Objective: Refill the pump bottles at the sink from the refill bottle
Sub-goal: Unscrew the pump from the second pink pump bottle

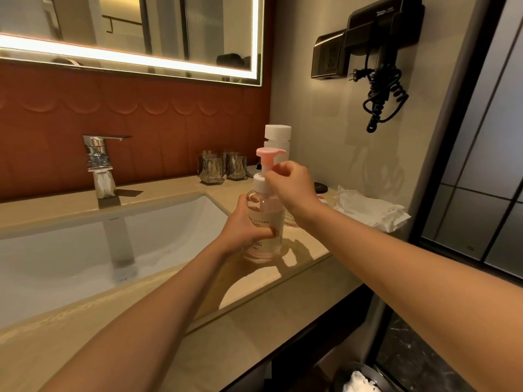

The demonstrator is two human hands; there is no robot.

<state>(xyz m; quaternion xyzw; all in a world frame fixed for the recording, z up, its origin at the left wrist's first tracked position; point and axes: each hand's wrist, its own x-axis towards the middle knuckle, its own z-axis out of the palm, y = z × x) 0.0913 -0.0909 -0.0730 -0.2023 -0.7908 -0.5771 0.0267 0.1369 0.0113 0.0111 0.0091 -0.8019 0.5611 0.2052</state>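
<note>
- Beige stone counter (169, 190) runs round the white sink (141, 230), under a lit mirror (127, 32); I place everything from this sink.
- Just right of the sink, close to its front corner, the pump bottle (266, 210) stands upright on the counter. How full it is, I cannot tell well.
- The left hand (246, 230) grips the bottle body, with the fingers wrapped round the label. I think it is there to stop the bottle from turning or sliding on the smooth stone.
- The right hand (291, 183) comes from above, its fingers curled and pinching the pump top (258, 184) at the white collar, below the pink head.
- So the hands are apart, one above the other, and both are clamped on the same bottle. This looks like a twisting hold. If the top is going off or going on, I cannot say.
- Behind this bottle, farther right of the sink and near the wall, a taller bottle with a white cap (277, 134) stands upright. I take it for the refill bottle. It is capped, so no pouring happens now.
- One more bottle (291, 219) is mostly hidden behind the right wrist.
- Two glasses (212, 171) stand past the sink's back right corner.
- A white cloth (370, 213) lies well right of the sink, maybe kept there for drips.
</note>
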